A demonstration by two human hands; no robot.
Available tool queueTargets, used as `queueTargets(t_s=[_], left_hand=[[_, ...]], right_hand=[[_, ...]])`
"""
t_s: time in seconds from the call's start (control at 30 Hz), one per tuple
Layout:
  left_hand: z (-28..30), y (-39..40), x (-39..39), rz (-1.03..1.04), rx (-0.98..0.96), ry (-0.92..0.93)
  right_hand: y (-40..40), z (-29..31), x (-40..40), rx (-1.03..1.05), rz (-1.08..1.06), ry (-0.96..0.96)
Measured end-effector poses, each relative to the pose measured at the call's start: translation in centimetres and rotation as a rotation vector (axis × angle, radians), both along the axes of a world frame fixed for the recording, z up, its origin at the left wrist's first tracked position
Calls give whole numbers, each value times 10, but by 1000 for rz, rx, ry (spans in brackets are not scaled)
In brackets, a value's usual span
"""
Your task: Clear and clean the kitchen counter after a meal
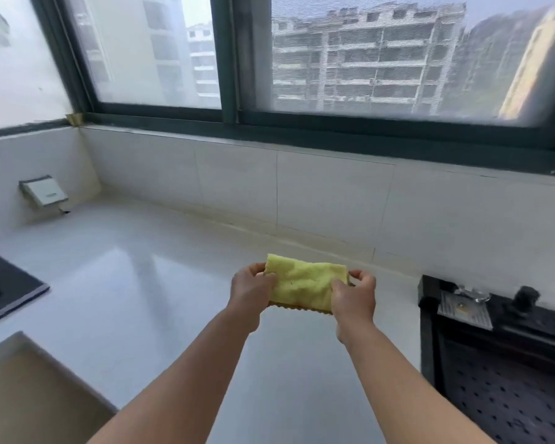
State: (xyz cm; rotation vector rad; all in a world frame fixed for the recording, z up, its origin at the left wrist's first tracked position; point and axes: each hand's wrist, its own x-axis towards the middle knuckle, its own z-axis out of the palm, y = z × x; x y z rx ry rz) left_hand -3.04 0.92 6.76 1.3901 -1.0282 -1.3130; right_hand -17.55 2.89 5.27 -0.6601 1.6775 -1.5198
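Note:
A yellow-green cleaning cloth [303, 285] is stretched flat between both my hands, held a little above the white counter [135, 283]. My left hand [252, 291] pinches its left edge and my right hand [354, 298] pinches its right edge. The cloth looks folded, with a darker wavy hem along its near side. Both forearms reach forward from the bottom of the view.
A black hob [4, 293] sits at the left edge. A black sink [507, 363] with a perforated mat and a tap fitting lies at the right. A white wall socket [42, 192] is on the left tiles. A window runs behind the tiled backsplash. A tan surface [29, 392] is at the lower left.

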Motion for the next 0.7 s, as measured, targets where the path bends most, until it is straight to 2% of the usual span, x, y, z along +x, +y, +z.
queueTargets(t_s=[0.17,0.3,0.57,0.7], left_hand=[[-28,-63,-79,-127,-23,-209],[-53,-113,-136,-236,-9,-269],[-87,-178,-198,-354,-17,-346],[-105,-193,-206,-522,-62,-415]], right_hand=[[-25,-23,-69,29,-146,71],[-59,-43,-118,50,-233,110],[-122,-81,-172,222,-279,348],[-132,-93,-177,295,-166,503]])
